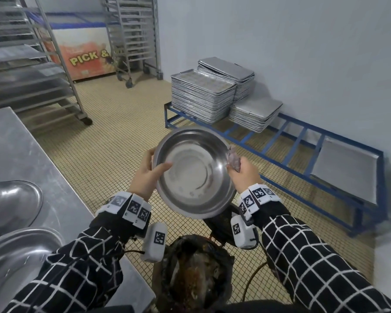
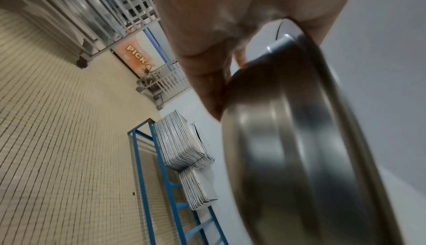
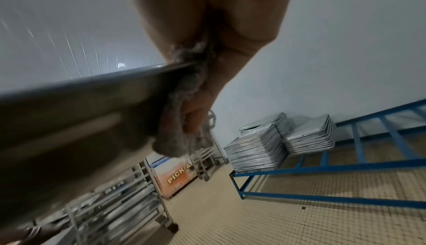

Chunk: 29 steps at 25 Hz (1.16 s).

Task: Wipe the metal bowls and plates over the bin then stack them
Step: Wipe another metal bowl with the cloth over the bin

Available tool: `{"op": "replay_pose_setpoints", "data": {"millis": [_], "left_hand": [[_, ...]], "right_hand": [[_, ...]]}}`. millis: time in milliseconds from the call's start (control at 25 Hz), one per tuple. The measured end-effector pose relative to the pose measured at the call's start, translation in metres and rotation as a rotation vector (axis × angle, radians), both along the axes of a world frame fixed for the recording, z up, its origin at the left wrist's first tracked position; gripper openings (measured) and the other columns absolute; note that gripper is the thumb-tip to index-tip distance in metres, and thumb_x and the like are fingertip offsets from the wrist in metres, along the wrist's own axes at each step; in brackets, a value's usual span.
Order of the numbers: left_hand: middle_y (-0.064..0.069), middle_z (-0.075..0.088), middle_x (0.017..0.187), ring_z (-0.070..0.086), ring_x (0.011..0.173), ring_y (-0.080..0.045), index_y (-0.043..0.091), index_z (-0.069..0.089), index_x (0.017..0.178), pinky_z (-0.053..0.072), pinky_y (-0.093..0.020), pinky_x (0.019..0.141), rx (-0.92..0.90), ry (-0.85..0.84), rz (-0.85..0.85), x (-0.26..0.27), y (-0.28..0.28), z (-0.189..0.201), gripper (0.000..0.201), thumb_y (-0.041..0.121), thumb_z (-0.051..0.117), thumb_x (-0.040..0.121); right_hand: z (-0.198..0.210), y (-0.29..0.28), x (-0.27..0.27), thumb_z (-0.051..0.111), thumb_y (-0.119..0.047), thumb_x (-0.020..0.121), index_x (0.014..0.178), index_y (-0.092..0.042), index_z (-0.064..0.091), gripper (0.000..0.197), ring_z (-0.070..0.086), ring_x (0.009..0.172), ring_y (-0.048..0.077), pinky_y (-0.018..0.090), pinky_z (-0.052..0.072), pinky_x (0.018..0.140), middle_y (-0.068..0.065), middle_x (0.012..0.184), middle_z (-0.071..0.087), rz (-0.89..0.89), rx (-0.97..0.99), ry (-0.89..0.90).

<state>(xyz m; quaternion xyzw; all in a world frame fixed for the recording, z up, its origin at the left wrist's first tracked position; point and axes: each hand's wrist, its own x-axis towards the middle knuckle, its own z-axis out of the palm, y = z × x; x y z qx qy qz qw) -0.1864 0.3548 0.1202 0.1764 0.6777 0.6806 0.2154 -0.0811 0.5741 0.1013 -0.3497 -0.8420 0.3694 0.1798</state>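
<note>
A round metal bowl (image 1: 194, 172) is held tilted toward me above the bin (image 1: 196, 276), which is lined with a black bag and holds food scraps. My left hand (image 1: 148, 175) grips the bowl's left rim, thumb inside and fingers behind. My right hand (image 1: 243, 170) pinches a grey cloth (image 1: 233, 158) against the bowl's right rim. In the left wrist view the bowl's underside (image 2: 299, 157) fills the right half below the hand. From the right wrist, the cloth (image 3: 182, 121) is bunched between my fingers and the bowl's wall (image 3: 80, 117).
A steel counter (image 1: 20, 154) at left carries other metal bowls (image 1: 11, 199) and a large plate (image 1: 16, 256). Stacks of baking trays (image 1: 201, 98) sit on a low blue rack (image 1: 303, 172) along the wall. Wheeled tray racks (image 1: 32, 64) stand behind.
</note>
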Motion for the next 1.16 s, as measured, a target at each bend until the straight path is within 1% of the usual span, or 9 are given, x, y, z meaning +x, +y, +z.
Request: {"op": "replay_pose_setpoints", "data": {"millis": [120,280,440,520,680,840,920,1040,1160], "left_hand": [[-0.003,0.059,0.115,0.068,0.092,-0.023,0.028,0.032,0.134,0.059,-0.036,0.072,0.1,0.134,0.094,0.013,0.0,-0.009,0.064,0.012,0.067,0.082],[0.003,0.055,0.122,0.06,0.107,-0.005,0.021,0.03,0.14,0.054,-0.02,0.083,0.158,0.16,0.072,0.037,0.002,-0.017,0.065,0.014,0.063,0.084],[0.015,0.053,0.112,0.054,0.102,0.003,0.013,0.035,0.143,0.046,-0.004,0.077,0.065,0.117,0.093,0.04,0.008,-0.015,0.05,0.015,0.05,0.096],[0.013,0.052,0.118,0.05,0.095,0.006,0.016,0.024,0.15,0.04,0.002,0.068,0.057,0.087,0.147,0.03,0.006,-0.013,0.053,0.018,0.042,0.1],[-0.002,0.047,0.129,0.055,0.093,-0.003,0.028,0.011,0.152,0.045,-0.008,0.068,0.009,0.13,0.169,0.016,0.002,-0.017,0.054,0.028,0.034,0.103],[-0.004,0.048,0.134,0.051,0.118,-0.022,0.028,0.017,0.15,0.048,-0.027,0.086,-0.004,0.142,0.069,0.015,0.003,-0.021,0.052,0.04,0.029,0.101],[-0.002,0.05,0.135,0.049,0.124,-0.021,0.023,0.025,0.148,0.047,-0.022,0.088,0.019,0.1,0.034,0.015,0.005,-0.016,0.051,0.041,0.03,0.1],[-0.002,0.048,0.137,0.049,0.122,-0.017,0.018,0.024,0.15,0.048,-0.004,0.067,-0.009,0.056,0.024,0.007,0.002,-0.001,0.054,0.039,0.033,0.101],[-0.005,0.052,0.134,0.053,0.12,-0.022,0.025,0.026,0.148,0.051,-0.016,0.071,-0.05,0.083,0.03,-0.005,-0.005,0.001,0.052,0.043,0.033,0.101]], "right_hand": [[0.002,-0.014,0.0,0.061,-0.021,0.091,0.086,-0.006,0.054,0.017,0.054,0.064,0.011,0.018,0.038,0.052,0.002,0.077,0.057,-0.122,-0.027,0.112],[0.008,-0.033,0.005,0.059,-0.02,0.092,0.091,-0.007,0.055,0.014,0.054,0.068,0.007,0.015,0.038,0.054,-0.003,0.077,0.056,-0.206,-0.137,0.272],[0.007,-0.045,0.007,0.052,-0.027,0.096,0.099,-0.009,0.054,0.019,0.059,0.077,0.011,0.018,0.044,0.06,-0.002,0.086,0.06,-0.099,-0.235,0.257],[0.003,-0.047,0.007,0.048,-0.032,0.097,0.105,-0.007,0.055,0.027,0.059,0.078,0.01,0.019,0.049,0.065,0.002,0.097,0.059,-0.008,-0.208,0.119],[0.001,-0.056,0.011,0.053,-0.03,0.095,0.109,-0.008,0.056,0.026,0.049,0.078,-0.002,0.002,0.04,0.062,0.001,0.113,0.047,0.056,-0.009,-0.017],[0.006,-0.09,0.011,0.06,-0.028,0.091,0.122,-0.019,0.047,0.035,0.055,0.105,0.007,0.024,0.05,0.089,-0.004,0.118,0.057,0.232,-0.048,0.18],[-0.003,-0.115,0.013,0.051,-0.033,0.096,0.119,-0.021,0.048,0.027,0.055,0.105,0.007,0.026,0.049,0.091,-0.005,0.115,0.059,0.447,-0.016,0.173],[-0.026,-0.127,0.022,0.034,-0.042,0.1,0.113,-0.016,0.053,0.035,0.054,0.104,0.012,0.029,0.044,0.091,-0.001,0.11,0.06,0.642,0.13,0.094],[-0.043,-0.101,0.02,0.004,-0.058,0.094,0.143,-0.019,0.037,0.071,0.028,0.14,0.015,0.033,0.014,0.118,0.0,0.149,0.039,0.609,0.441,-0.194]]}}
